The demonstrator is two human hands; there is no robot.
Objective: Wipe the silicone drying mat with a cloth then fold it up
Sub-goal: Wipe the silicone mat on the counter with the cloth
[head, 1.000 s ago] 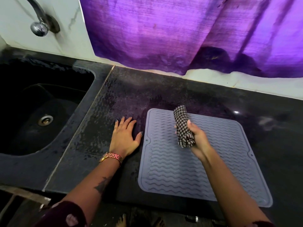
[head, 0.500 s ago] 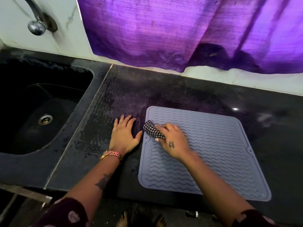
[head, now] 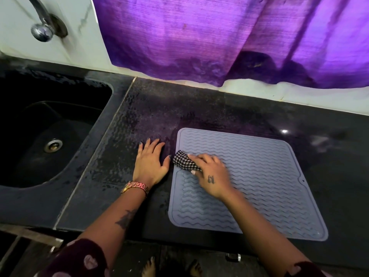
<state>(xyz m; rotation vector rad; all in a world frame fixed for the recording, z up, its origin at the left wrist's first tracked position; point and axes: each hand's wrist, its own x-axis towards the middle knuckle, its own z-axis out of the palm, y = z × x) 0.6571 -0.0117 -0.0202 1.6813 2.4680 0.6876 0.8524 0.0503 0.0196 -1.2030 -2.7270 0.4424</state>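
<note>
A grey-blue silicone drying mat (head: 259, 176) with wavy ridges lies flat on the black countertop (head: 199, 108). My right hand (head: 211, 176) presses a bunched black-and-white checked cloth (head: 184, 163) onto the mat near its left edge. Most of the cloth is under my fingers. My left hand (head: 150, 162) rests flat on the counter just left of the mat, fingers spread, the thumb close to the cloth.
A black sink (head: 46, 136) with a metal drain (head: 53, 145) sits to the left, a tap (head: 43, 31) on the wall above it. A purple curtain (head: 219, 37) hangs behind the counter. The counter's front edge runs just below the mat.
My right hand came down from holding the cloth above the mat and now presses it on the mat's left side. The left hand has stayed in place.
</note>
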